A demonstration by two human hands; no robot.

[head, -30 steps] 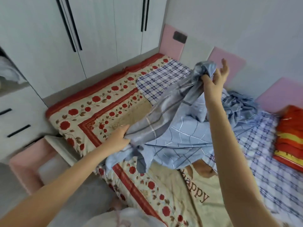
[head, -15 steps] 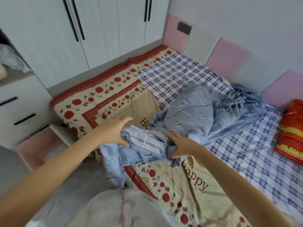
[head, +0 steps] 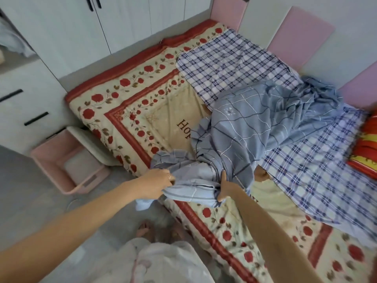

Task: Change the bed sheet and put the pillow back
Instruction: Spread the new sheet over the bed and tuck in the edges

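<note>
**Bedroom, low bed against the wardrobe: sorting out the blue sheet**

Bedding lies in layers on the low bed, and the blue sheet (head: 255, 127) is the piece in hand. It sits crumpled from the middle of the bed out toward 2 o'clock, with one twisted end drawn to the near edge at 6 o'clock. Both hands hold that end. The left hand (head: 157, 180) pinches a bunched fold, fingers closed on the cloth. The right hand (head: 226, 188), just beside it, has its fingers wrapped round the roll with the thumb up.

To my eye the step is finding a hem and a corner. It would go best by working the hands apart along one edge until the twist drops out. Then lift and shake toward 12 o'clock, so the cloth opens flat rather than dragging. Pulling hard while it is twisted may tug the plaid sheet (head: 230, 64) underneath, which lies skewed across the floral quilt (head: 130, 103) from 12 to 4 o'clock.

What looks like the pillow (head: 365, 148), red and yellow, sits at 3 o'clock, apart from the blue sheet. A pink bin (head: 69, 160) stands on the floor at 9 o'clock, and the wardrobe (head: 122, 21) runs along 11 o'clock.
</note>
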